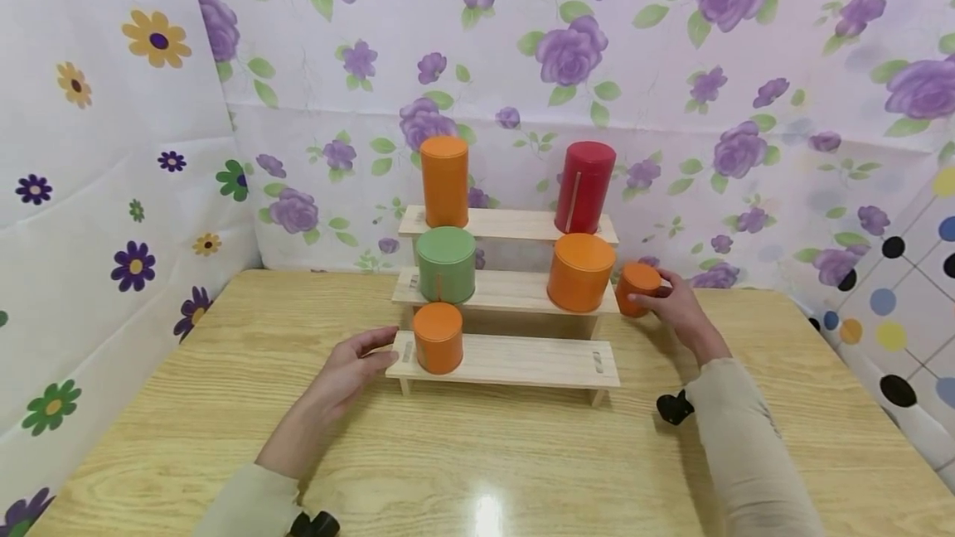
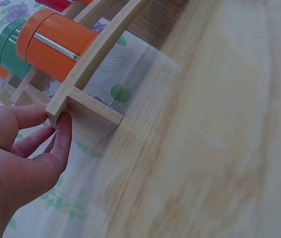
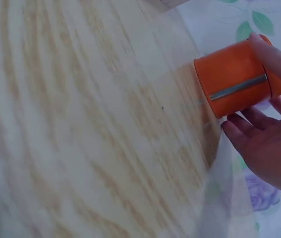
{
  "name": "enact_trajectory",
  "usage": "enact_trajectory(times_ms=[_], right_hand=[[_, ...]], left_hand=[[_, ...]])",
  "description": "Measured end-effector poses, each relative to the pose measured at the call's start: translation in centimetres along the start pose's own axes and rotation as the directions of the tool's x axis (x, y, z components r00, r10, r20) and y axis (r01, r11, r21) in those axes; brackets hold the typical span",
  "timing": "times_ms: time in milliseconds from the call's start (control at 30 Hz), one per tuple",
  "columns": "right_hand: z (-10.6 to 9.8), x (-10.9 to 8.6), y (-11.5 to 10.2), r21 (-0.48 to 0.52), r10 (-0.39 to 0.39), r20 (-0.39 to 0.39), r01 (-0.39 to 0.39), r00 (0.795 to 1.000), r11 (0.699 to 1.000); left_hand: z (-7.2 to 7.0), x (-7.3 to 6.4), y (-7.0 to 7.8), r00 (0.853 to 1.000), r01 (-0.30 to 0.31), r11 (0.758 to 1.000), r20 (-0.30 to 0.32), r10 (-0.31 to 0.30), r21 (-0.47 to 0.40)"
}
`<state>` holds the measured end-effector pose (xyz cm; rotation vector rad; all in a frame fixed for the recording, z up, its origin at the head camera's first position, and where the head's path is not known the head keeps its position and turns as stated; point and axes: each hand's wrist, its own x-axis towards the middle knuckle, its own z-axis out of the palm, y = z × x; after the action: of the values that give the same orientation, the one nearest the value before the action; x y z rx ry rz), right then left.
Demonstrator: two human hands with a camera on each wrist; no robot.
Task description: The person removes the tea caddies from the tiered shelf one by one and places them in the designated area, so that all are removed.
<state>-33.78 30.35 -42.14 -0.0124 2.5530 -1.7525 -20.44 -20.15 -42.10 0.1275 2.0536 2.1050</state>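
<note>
The right hand [image 1: 675,305] is curled round a small orange tin [image 1: 637,289], thumb and fingers wrapped about its side, holding it on the wooden table [image 1: 522,454] just beside the right end of the stepped wooden rack [image 1: 522,359]; from the right wrist the same small orange tin [image 3: 237,82] shows a metal seam down its wall, with the fingertips [image 3: 234,130] pressed against it. The left hand [image 1: 351,371] grasps nothing; its straight fingers rest against the left end of the rack's lowest step, the thumb [image 2: 63,136] pressed to the end of the board [image 2: 93,116] in the left wrist view. On that lowest step, close to the left hand, stands another short orange tin [image 1: 438,338]; the middle step carries a green tin [image 1: 446,264] on the left and a wide orange tin [image 1: 580,272] on the right; the top step holds a tall orange tin [image 1: 444,181] and a tall red tin [image 1: 584,187]. Floral cloth [image 1: 671,65] hangs behind the table.
</note>
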Motion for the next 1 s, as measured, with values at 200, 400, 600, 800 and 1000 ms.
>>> enact_trajectory(times_ms=[200,400,600,800,1000], right_hand=[[-1.1,-0.6,0.0,0.061,0.012,0.009,-0.013,1.0,0.998],[-2.3,-1.4,-1.3,-0.003,-0.066,-0.023,0.065,0.998,0.998],[-3.0,-2.1,-3.0,-0.05,-0.113,-0.05,0.111,0.992,0.993],[-3.5,-2.7,-5.1,-0.114,-0.175,-0.064,0.167,0.982,0.979],[-3.0,-3.6,-7.1,-0.098,-0.229,-0.068,0.221,0.971,0.97]], left_hand=[[0.2,0.1,-0.1,1.0,0.002,1.0,-0.007,-0.002,0.006],[0.3,0.1,-0.1,1.0,0.003,1.0,-0.021,-0.003,0.013],[0.4,0.1,0.0,1.0,0.001,1.0,-0.03,-0.001,0.014],[0.4,0.1,0.0,1.0,0.004,1.0,-0.031,-0.004,0.013],[0.3,0.1,0.0,1.0,0.006,1.0,-0.028,-0.005,0.012]])
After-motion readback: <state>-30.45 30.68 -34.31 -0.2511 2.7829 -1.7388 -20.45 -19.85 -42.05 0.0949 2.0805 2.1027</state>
